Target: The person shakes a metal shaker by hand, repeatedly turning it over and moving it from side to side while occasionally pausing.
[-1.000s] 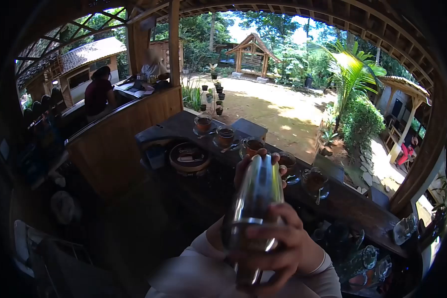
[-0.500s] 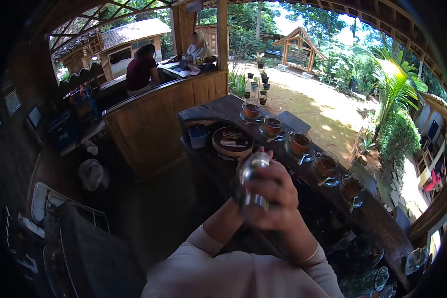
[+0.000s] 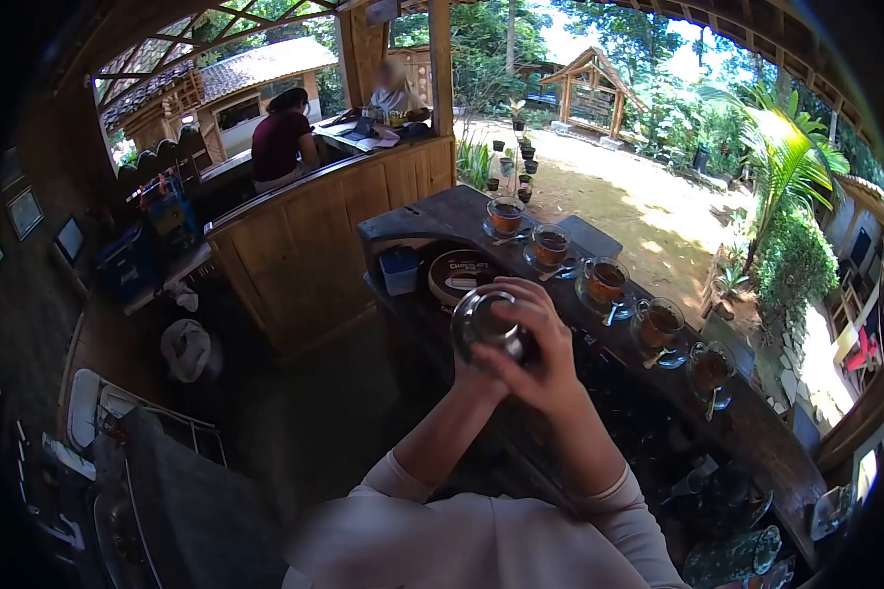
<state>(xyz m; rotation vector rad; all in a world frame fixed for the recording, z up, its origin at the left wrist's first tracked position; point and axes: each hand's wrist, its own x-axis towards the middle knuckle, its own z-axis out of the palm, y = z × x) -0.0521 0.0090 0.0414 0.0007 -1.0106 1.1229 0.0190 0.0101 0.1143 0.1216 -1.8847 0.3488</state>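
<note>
A shiny silvery metal shaker (image 3: 485, 322) is held up in front of my chest, its round end tilted toward me. My right hand (image 3: 546, 355) is closed on its right side, with the fingers over the top and the thumb across the near end. From below and behind, my left hand (image 3: 477, 379) supports it; most of its fingers are hidden by the shaker. Just beyond my hands is a round brown chocolate tin (image 3: 459, 267), partly covered by the shaker.
Several glass cups of brown drink, including one cup (image 3: 605, 281), stand on saucers with spoons along the dark wooden counter (image 3: 432, 218). A blue container (image 3: 400, 270) sits beside the tin. Glassware (image 3: 732, 560) is at lower right. Two people are behind the wooden partition (image 3: 334, 226).
The shaker has tipped and moved slightly up and left, turning its round end toward me. Both hands have moved with it and remain on it.
</note>
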